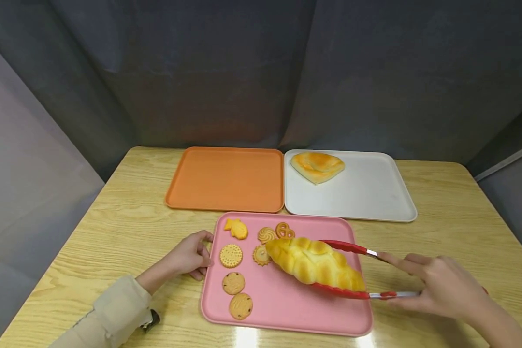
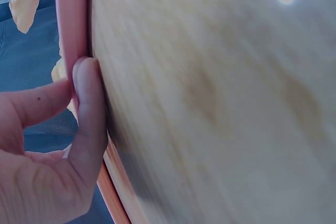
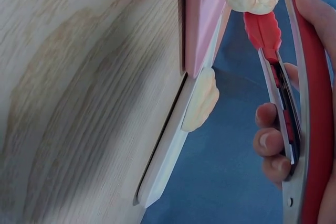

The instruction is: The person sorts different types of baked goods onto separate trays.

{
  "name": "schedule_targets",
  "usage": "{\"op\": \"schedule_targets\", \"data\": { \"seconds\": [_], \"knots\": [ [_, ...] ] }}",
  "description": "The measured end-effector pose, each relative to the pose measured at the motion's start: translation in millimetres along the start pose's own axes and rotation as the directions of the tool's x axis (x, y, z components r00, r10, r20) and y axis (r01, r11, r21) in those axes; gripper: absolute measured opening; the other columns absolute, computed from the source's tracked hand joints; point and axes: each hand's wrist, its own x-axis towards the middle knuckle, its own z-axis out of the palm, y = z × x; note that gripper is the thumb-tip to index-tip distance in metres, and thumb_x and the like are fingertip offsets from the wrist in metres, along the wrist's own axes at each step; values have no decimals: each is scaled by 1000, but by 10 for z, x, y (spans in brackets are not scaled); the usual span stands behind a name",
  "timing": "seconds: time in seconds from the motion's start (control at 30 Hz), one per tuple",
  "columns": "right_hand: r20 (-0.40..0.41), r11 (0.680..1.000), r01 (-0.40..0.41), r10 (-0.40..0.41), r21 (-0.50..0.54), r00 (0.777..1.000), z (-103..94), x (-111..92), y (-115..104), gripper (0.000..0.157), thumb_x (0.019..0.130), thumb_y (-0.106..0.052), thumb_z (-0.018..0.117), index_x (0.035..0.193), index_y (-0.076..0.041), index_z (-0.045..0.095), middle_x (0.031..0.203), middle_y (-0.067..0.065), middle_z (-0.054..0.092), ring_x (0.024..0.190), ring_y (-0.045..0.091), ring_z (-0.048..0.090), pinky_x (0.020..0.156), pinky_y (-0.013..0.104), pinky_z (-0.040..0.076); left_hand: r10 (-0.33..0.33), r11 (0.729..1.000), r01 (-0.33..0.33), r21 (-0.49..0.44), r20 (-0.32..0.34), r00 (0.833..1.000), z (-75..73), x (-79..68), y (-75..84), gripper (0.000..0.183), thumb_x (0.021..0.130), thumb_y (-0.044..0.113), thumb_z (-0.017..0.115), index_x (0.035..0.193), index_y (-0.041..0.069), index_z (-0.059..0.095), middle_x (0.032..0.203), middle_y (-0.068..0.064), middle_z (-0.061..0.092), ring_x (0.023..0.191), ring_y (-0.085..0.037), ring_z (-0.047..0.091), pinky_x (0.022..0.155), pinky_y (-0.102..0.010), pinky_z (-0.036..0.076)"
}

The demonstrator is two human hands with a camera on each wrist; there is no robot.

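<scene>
My left hand (image 1: 187,253) pinches the left rim of a pink tray (image 1: 287,311) between thumb and finger; the left wrist view shows the fingertips on the rim (image 2: 72,19). In my right hand (image 1: 443,285) I grip red-and-metal tongs (image 1: 348,293). Between the tongs' red tips is a long braided bread loaf (image 1: 315,263), golden on top, over the right half of the pink tray. In the right wrist view, several curled fingers (image 3: 270,141) wrap one tong arm, with the thumb on the other.
Cookies lie on the pink tray: a fish-shaped one (image 1: 237,229), a pretzel (image 1: 284,230), a round dotted one (image 1: 231,255) and several others. Behind stand an orange tray (image 1: 230,179) and a white tray (image 1: 365,188) holding a triangular bread (image 1: 317,166). A dark curtain (image 1: 222,72) hangs behind the table.
</scene>
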Motion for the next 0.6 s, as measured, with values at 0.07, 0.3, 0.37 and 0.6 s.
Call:
{"op": "schedule_targets", "data": {
  "seconds": [0.07, 0.3, 0.37, 0.6],
  "knots": [
    [-9, 1000, -10, 10, -3, 1000, 5, -3, 25, 71, 51, -57, 79, 113, -26, 63, 65, -21, 38, 47, -6, 19, 42, 13, 22, -4, 1000, 4, -1, -2, 1000, -1, 5, 1, 42, 80, -10, 57, 118, -3, 42, 69, -14, 55, 51, -19, 58, 41, -34, 51],
    [-18, 998, -45, 44, -36, 999, 29, -14, 93, 72, 52, -60, 77, 113, -26, 63, 64, -20, 41, 48, -5, 22, 42, 14, 23, 4, 1000, -4, 3, -4, 1000, -3, 13, -19, 42, 80, -9, 58, 118, -3, 42, 68, -13, 55, 50, -19, 58, 41, -34, 51],
    [-16, 996, -69, 68, -51, 998, 40, -18, 103, 73, 51, -60, 77, 114, -26, 63, 63, -20, 39, 47, -5, 21, 41, 14, 22, 3, 1000, -3, 0, -3, 1000, -3, 19, -26, 42, 79, -9, 58, 118, -2, 42, 68, -13, 55, 50, -18, 58, 41, -34, 51],
    [-67, 989, -119, 113, -91, 991, 83, -37, 196, 75, 47, -57, 80, 113, -25, 63, 59, -18, 32, 47, -2, 22, 40, 17, 22, 3, 1000, -3, -15, 5, 1000, -2, 17, -33, 42, 79, -10, 58, 117, -3, 42, 68, -13, 54, 50, -18, 57, 41, -34, 51]
  ]
}}
